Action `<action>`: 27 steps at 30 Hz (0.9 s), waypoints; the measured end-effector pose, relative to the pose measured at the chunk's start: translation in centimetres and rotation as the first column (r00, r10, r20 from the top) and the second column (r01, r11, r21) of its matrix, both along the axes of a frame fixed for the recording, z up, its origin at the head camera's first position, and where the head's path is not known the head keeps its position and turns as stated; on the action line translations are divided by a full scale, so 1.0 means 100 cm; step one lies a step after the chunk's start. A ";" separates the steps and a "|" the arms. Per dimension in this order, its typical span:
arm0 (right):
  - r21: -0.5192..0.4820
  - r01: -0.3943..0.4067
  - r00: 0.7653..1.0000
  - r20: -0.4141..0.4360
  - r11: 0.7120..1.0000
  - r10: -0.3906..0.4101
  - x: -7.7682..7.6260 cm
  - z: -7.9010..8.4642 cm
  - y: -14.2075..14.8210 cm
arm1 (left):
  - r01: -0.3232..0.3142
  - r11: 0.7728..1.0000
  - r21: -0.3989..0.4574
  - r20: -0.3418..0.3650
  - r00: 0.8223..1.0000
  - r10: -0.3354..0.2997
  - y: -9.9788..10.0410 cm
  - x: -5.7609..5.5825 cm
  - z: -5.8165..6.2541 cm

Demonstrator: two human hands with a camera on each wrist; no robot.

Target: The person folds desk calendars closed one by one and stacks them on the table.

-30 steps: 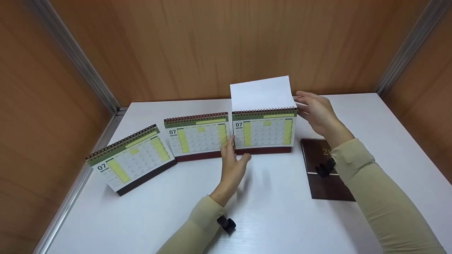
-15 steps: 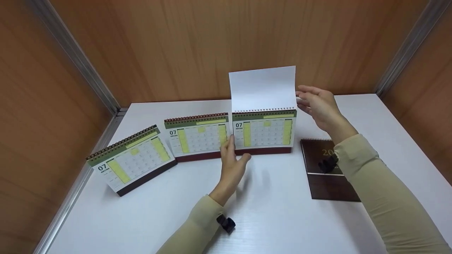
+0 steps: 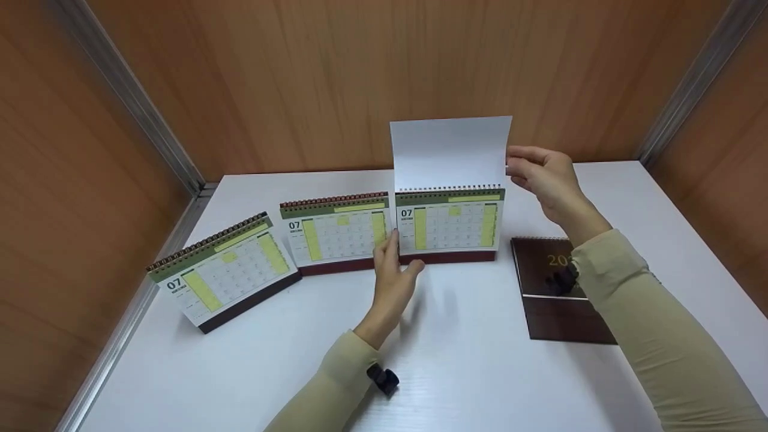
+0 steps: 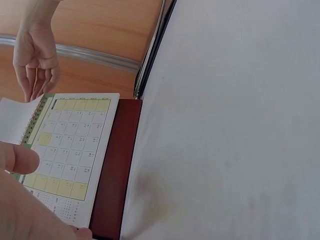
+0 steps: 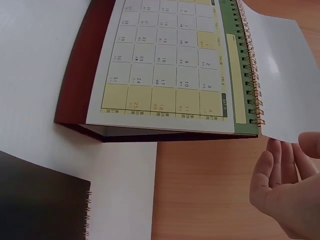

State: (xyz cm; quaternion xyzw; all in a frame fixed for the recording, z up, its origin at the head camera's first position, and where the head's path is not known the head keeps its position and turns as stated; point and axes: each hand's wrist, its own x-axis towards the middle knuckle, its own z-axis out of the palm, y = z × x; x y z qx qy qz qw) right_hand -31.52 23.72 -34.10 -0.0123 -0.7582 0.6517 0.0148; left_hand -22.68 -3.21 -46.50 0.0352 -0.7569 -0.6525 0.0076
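A desk calendar (image 3: 450, 225) with a dark red base stands upright, showing month 07. A blank white page (image 3: 450, 153) rises above its spiral binding. My right hand (image 3: 549, 180) pinches that page's right edge; in the right wrist view the thumb (image 5: 311, 144) lies on the near side, other fingers beneath. At the calendar's left edge my left hand (image 3: 393, 288) touches the side with extended fingers, its thumb apart in front of the base. Just left of that hand stands a second red-based calendar (image 3: 336, 231), also at 07.
A third calendar (image 3: 222, 270), with a black base, stands angled at the left. On the right, a dark brown spiral-bound book (image 3: 549, 318) lies flat, partly under my right forearm. Wooden panels (image 3: 360, 78) enclose the white table (image 3: 270, 372) behind and at the sides.
The white page has risen and spread wider to the right, drawn by my right hand, which has moved slightly up and right. The thumb and fingers have closed at its edge. My left hand stays put.
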 end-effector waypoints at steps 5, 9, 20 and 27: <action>0.055 0.011 1.000 -0.026 0.998 -0.010 0.001 0.001 0.000 | 0.002 1.000 -0.001 0.005 1.000 -0.002 -0.001 0.000 0.001; 0.097 0.023 0.999 -0.047 0.995 -0.018 0.002 0.003 0.000 | -0.002 1.000 0.005 0.006 1.000 0.002 -0.001 0.000 0.002; 0.154 0.056 0.993 -0.110 0.986 -0.039 0.006 0.006 0.002 | -0.005 1.000 0.009 0.000 1.000 0.005 -0.002 0.000 0.002; 0.157 0.038 0.993 -0.119 0.987 -0.019 0.013 0.002 0.006 | -0.005 1.000 0.011 -0.002 1.000 0.005 -0.002 -0.001 0.003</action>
